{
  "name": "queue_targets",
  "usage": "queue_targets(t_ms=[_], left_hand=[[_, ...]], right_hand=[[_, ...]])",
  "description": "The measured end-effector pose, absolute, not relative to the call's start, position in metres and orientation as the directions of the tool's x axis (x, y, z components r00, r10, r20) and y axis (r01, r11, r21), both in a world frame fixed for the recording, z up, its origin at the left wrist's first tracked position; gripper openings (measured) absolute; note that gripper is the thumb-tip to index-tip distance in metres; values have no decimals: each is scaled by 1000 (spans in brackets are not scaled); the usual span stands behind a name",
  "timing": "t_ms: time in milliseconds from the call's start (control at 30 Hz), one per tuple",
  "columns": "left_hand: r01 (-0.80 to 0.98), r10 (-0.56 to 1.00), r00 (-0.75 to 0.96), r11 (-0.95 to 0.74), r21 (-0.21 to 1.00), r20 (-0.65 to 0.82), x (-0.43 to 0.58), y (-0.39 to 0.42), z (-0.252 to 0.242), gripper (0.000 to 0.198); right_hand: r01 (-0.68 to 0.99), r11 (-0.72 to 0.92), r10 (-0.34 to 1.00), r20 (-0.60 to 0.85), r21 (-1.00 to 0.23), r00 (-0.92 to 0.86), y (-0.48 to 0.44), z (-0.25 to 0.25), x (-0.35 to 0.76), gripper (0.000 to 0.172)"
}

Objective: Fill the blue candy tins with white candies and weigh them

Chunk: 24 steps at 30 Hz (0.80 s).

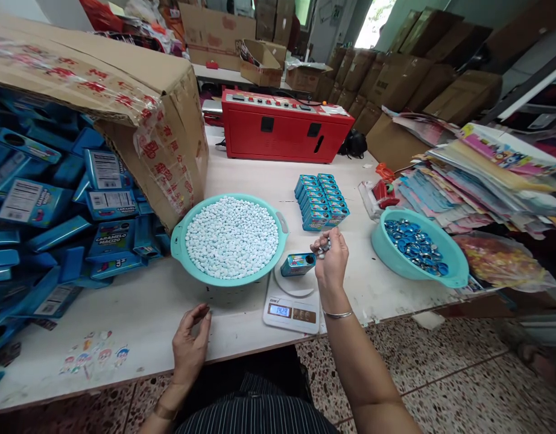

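My right hand (331, 260) hovers over a small white digital scale (290, 304), its fingers pinched on a small dark piece right beside the open end of a little blue box (297, 264) lying on the scale's plate. My left hand (190, 345) rests on the table near its front edge, fingers loosely curled with nothing in them. A teal basin (181, 241) full of small white candies stands just behind the scale. A second teal basin (441, 256) to the right holds blue and silver caps.
A large cardboard carton (124, 72) on its side at left spills blue candy boxes (56, 217). Packed blue boxes (321, 202) stand in rows mid-table. A red machine (282, 126) sits at the back. Stacks of printed sheets (477, 175) and a tape dispenser (384, 193) lie at right.
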State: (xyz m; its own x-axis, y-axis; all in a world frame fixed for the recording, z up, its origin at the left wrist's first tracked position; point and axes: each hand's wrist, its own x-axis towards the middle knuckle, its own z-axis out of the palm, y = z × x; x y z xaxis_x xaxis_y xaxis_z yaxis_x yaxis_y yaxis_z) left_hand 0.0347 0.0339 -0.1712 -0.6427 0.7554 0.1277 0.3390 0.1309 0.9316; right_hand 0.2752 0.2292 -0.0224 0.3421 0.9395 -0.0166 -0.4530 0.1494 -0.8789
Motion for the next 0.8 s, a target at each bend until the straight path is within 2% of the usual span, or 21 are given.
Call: queue_targets(t_ms=[367, 800], left_hand=[[325, 759, -640, 131, 936, 116, 37, 34, -168, 39], [328, 755, -643, 124, 936, 126, 36, 34, -172, 41]], right_hand=[[-443, 127, 930, -48, -887, 363, 226, -22, 275, 36], [-677, -34, 928, -275, -736, 252, 235, -16, 292, 46]])
